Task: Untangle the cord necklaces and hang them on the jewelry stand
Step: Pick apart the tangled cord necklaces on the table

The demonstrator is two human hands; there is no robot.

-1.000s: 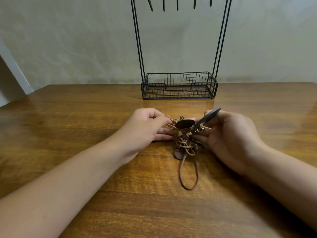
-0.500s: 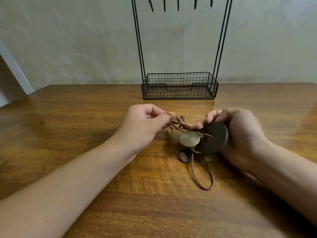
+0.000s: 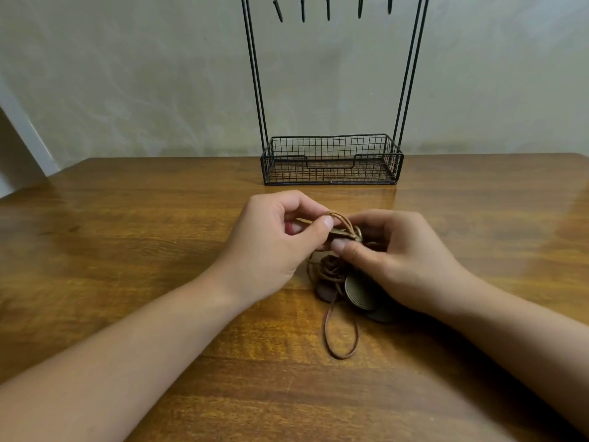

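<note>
glossy wood table [image 3: 127,250], black wire stand [image 3: 331,167], possibly leather cords [image 3: 341,339]

Tangled brown cord necklaces [image 3: 331,272] before upright stand [image 3: 331,161]

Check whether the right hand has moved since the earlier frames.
Yes. The right hand moved left, now nearly below the jewelry stand basket's middle, closer to the left hand.

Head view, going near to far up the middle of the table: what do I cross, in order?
Loose cord loop → round pendants on the table → knotted cords → both hands' grip, left hand and right hand, on the lifted cord → jewelry stand's wire basket → its hooks.
</note>
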